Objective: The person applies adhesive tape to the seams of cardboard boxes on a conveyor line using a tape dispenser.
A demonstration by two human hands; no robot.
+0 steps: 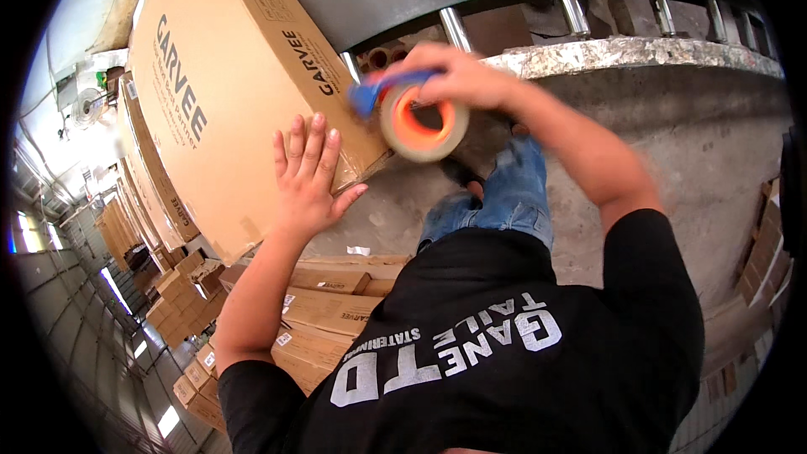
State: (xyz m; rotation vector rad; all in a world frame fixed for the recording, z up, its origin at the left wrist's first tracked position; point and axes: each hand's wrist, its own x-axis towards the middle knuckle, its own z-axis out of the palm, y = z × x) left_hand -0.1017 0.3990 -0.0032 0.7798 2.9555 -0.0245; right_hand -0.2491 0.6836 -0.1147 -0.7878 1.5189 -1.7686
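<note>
A large brown cardboard box [227,101] stands at the upper left, its narrow side turned toward me. My left hand [309,175] lies flat against the box near its lower corner, fingers stretched out and holding nothing. My right hand [458,76] is closed round a blue tape dispenser [366,99]. On it sits a wide roll of clear packing tape [424,151] with an orange core. The dispenser's blue end is right beside the box's edge, slightly blurred; whether it touches the cardboard I cannot tell.
A roller conveyor [574,10] with metal rollers and a worn, tape-covered edge runs along the far side. More cardboard boxes [328,311] lie stacked at my left, with others [181,298] farther off. Brown cartons [765,252] stand at the right on the concrete floor [664,134].
</note>
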